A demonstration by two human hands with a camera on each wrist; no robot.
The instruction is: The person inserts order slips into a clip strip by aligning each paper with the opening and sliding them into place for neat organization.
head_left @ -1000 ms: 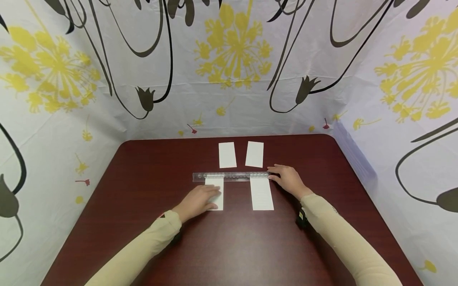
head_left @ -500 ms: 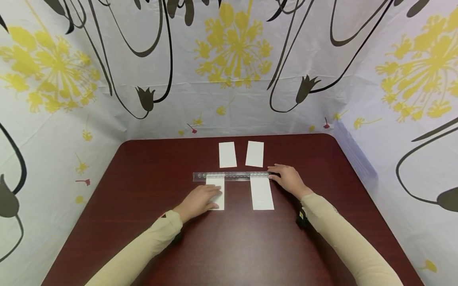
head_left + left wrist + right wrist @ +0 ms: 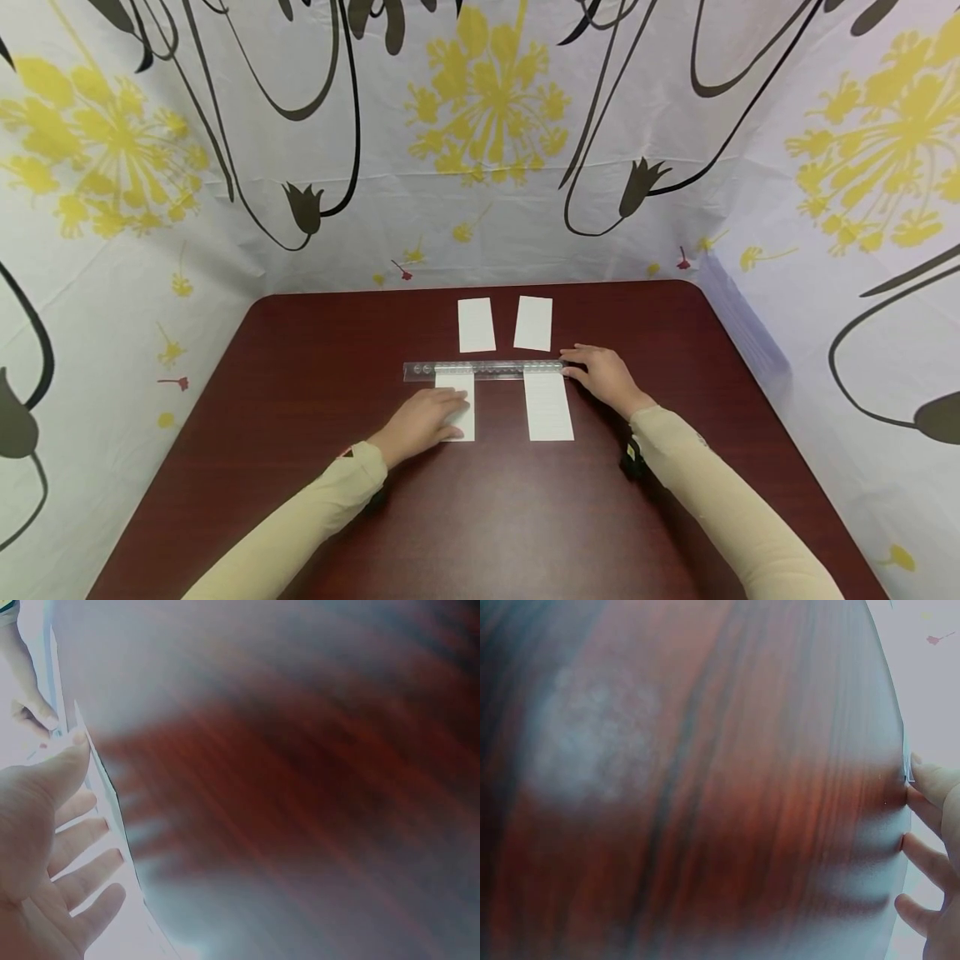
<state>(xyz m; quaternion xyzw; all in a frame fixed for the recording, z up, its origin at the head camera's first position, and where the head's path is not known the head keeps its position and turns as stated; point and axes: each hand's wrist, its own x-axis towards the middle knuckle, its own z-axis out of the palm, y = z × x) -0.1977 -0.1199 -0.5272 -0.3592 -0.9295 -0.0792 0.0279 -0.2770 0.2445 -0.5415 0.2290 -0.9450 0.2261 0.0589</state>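
Note:
In the head view my left hand rests with its fingers spread on a white lined paper card, left of centre. The left wrist view shows those fingers nearly straight along the card's edge. A clear plastic ruler lies crosswise over the tops of this card and a second lined card to its right. At the ruler's right end, my right hand holds it between thumb and fingertips. That thumb meets the ruler's end in the right wrist view.
Two more white cards lie side by side beyond the ruler. The dark red-brown wooden table has rounded far corners. Flower-patterned cloth hangs around its back and sides.
My left hand has slid its card a little to the right under the ruler, narrowing the gap to the other card. The right hand and ruler have stayed in place.

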